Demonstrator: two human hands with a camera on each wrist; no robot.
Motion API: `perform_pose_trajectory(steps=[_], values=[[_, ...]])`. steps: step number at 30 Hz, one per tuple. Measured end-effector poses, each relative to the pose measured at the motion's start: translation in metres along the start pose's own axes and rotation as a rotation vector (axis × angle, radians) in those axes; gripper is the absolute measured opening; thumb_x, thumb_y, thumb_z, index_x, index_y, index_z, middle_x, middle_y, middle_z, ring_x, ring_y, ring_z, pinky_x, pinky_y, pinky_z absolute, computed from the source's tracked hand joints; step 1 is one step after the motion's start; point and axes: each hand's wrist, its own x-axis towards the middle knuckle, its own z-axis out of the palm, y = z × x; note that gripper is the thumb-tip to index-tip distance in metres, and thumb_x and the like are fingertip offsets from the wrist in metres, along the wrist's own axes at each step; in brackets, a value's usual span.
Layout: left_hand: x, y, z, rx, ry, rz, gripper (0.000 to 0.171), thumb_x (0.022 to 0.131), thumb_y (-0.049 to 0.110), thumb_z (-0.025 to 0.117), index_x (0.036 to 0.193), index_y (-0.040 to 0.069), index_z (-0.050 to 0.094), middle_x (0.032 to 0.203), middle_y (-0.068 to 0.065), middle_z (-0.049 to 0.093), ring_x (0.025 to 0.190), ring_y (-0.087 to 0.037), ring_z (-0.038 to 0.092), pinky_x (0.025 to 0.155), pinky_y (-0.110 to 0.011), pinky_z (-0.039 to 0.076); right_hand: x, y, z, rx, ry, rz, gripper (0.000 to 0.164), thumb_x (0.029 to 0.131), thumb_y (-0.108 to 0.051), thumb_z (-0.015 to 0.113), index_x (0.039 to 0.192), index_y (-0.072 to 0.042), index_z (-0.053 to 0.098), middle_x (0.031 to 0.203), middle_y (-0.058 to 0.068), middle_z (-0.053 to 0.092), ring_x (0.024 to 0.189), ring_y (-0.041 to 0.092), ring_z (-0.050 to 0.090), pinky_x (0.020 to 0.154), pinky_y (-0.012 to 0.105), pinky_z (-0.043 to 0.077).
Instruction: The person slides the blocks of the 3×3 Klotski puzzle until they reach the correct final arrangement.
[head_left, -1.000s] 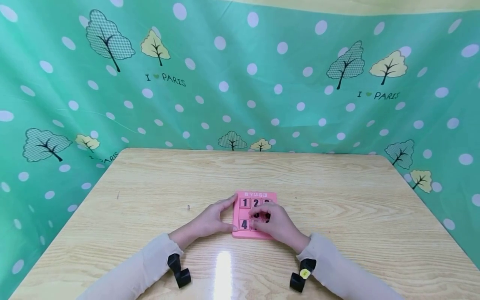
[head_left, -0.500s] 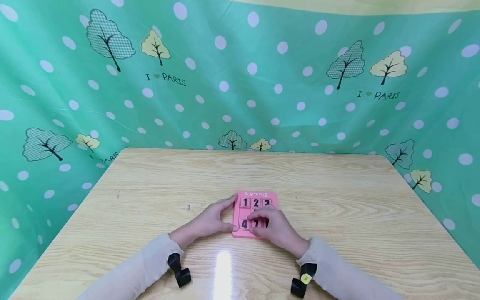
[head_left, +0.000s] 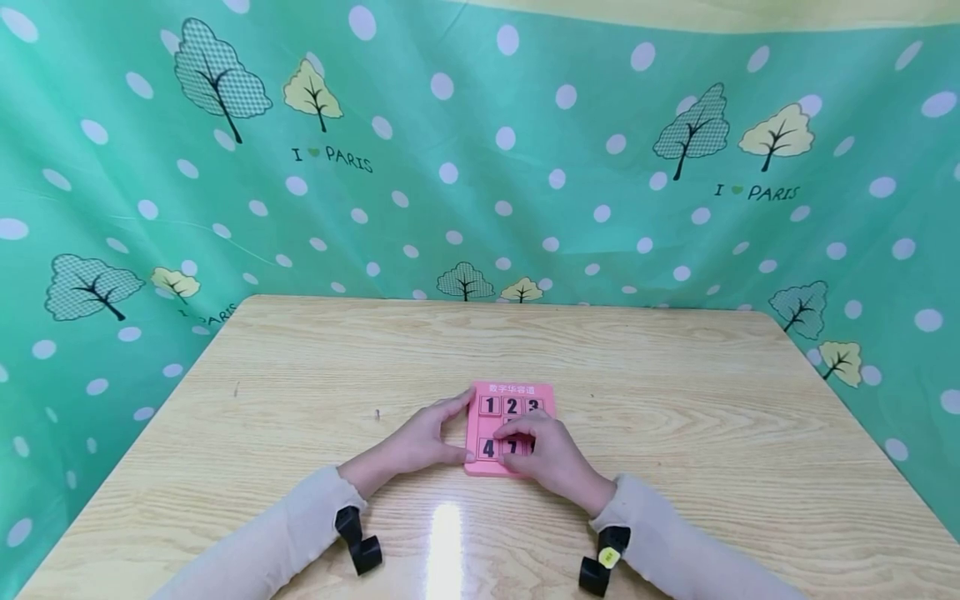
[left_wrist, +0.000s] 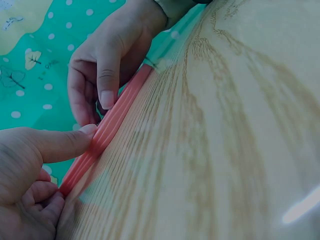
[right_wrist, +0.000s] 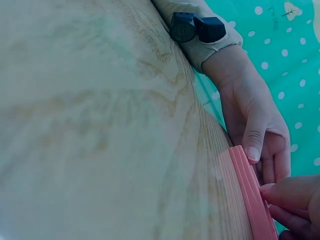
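A pink sliding number puzzle (head_left: 488,427) lies flat on the table. Its top row reads 1, 2, 3; 4 and 7 show in the bottom row, and the left cell of the middle row is bare. My left hand (head_left: 420,439) holds the puzzle's left edge, thumb at the near corner and a finger at the far corner. Over the puzzle's right part, my right hand (head_left: 555,452) touches tiles with bent, relaxed thumb and forefinger, hiding several of them. Seen edge-on in the left wrist view, the puzzle (left_wrist: 109,127) has both hands at it.
The wood-grain table (head_left: 337,358) carries a bright light reflection (head_left: 446,550) near its front. A green dotted curtain (head_left: 480,167) with printed trees hangs behind and at the sides. Black wrist cameras sit on the left sleeve (head_left: 255,542) and right sleeve (head_left: 697,542).
Since one second ago my right hand has shifted slightly towards the near side, uncovering more of tile 3 and covering more of the middle row. The left hand keeps its place.
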Motion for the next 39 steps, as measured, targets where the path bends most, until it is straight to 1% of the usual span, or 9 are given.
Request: perform_pose_trajectory(steps=[6, 11, 14, 17, 24, 27, 31, 34, 39], values=[[0.0, 0.0, 0.0, -0.008, -0.001, -0.003, 0.093, 0.074, 0.015, 0.078, 0.149, 0.01, 0.025, 0.154, -0.011, 0.025, 0.141, -0.031, 0.021, 0.115, -0.048, 0.017, 0.003, 0.002, 0.0, -0.021, 0.002, -0.018, 0.023, 0.074, -0.006, 0.075, 0.096, -0.012, 0.073, 0.095, -0.005, 0.064, 0.094, 0.01, 0.054, 0.085, 0.03, 0.049], [0.001, -0.002, 0.001, -0.016, -0.002, -0.005, 0.092, 0.074, 0.016, 0.078, 0.149, 0.011, 0.025, 0.154, -0.01, 0.025, 0.141, -0.03, 0.02, 0.115, -0.048, 0.016, 0.008, 0.003, 0.0, -0.041, 0.009, -0.037, 0.023, 0.074, -0.004, 0.075, 0.096, -0.012, 0.073, 0.094, -0.002, 0.065, 0.092, 0.013, 0.054, 0.081, 0.029, 0.048], [0.001, -0.003, 0.001, -0.012, -0.001, -0.001, 0.093, 0.074, 0.018, 0.079, 0.149, 0.011, 0.025, 0.154, -0.009, 0.025, 0.141, -0.03, 0.02, 0.115, -0.048, 0.016, 0.01, 0.004, -0.001, -0.049, 0.013, -0.032, 0.023, 0.074, -0.003, 0.075, 0.096, -0.011, 0.073, 0.093, 0.0, 0.065, 0.09, 0.014, 0.054, 0.079, 0.028, 0.048], [0.001, -0.003, 0.001, 0.004, -0.003, 0.001, 0.093, 0.074, 0.02, 0.079, 0.149, 0.011, 0.025, 0.154, -0.009, 0.025, 0.141, -0.029, 0.021, 0.115, -0.047, 0.017, 0.013, 0.004, -0.001, -0.057, 0.022, -0.029, 0.023, 0.075, -0.004, 0.075, 0.097, -0.011, 0.073, 0.095, 0.0, 0.065, 0.091, 0.014, 0.054, 0.08, 0.029, 0.048], [0.001, -0.002, 0.0, 0.011, -0.009, -0.007, 0.093, 0.075, 0.018, 0.078, 0.15, 0.013, 0.024, 0.154, -0.007, 0.024, 0.141, -0.027, 0.021, 0.115, -0.045, 0.018, 0.021, 0.006, -0.002, -0.052, 0.036, -0.01, 0.024, 0.075, -0.005, 0.076, 0.098, -0.012, 0.074, 0.097, -0.002, 0.067, 0.091, 0.013, 0.053, 0.079, 0.03, 0.047], [0.001, -0.001, 0.0, 0.011, -0.009, -0.005, 0.093, 0.075, 0.018, 0.078, 0.15, 0.012, 0.024, 0.154, -0.007, 0.025, 0.141, -0.028, 0.021, 0.115, -0.047, 0.018, 0.022, 0.007, -0.002, -0.057, 0.035, -0.003, 0.023, 0.076, -0.006, 0.076, 0.098, -0.012, 0.074, 0.097, -0.002, 0.067, 0.093, 0.013, 0.053, 0.08, 0.03, 0.047], [0.001, -0.001, 0.0, 0.008, -0.007, -0.001, 0.093, 0.075, 0.018, 0.078, 0.15, 0.011, 0.024, 0.154, -0.009, 0.025, 0.141, -0.029, 0.021, 0.115, -0.048, 0.018, 0.022, 0.007, -0.003, -0.052, 0.028, 0.005, 0.023, 0.076, -0.006, 0.076, 0.099, -0.012, 0.073, 0.097, -0.003, 0.066, 0.095, 0.013, 0.054, 0.083, 0.032, 0.048], [0.001, -0.001, 0.001, 0.008, -0.006, -0.011, 0.093, 0.074, 0.017, 0.078, 0.15, 0.012, 0.024, 0.154, -0.007, 0.024, 0.141, -0.028, 0.021, 0.115, -0.047, 0.018, 0.02, 0.007, -0.005, -0.041, 0.027, 0.009, 0.024, 0.077, -0.007, 0.075, 0.101, -0.013, 0.073, 0.1, -0.004, 0.066, 0.097, 0.013, 0.055, 0.085, 0.033, 0.049], [0.001, -0.001, 0.001, 0.006, 0.006, -0.006, 0.094, 0.073, 0.016, 0.079, 0.149, 0.01, 0.024, 0.154, -0.009, 0.024, 0.141, -0.029, 0.021, 0.115, -0.047, 0.017, 0.011, 0.008, -0.011, -0.015, 0.032, 0.029, 0.024, 0.077, -0.008, 0.075, 0.1, -0.014, 0.073, 0.1, -0.005, 0.066, 0.097, 0.013, 0.056, 0.086, 0.034, 0.049]])
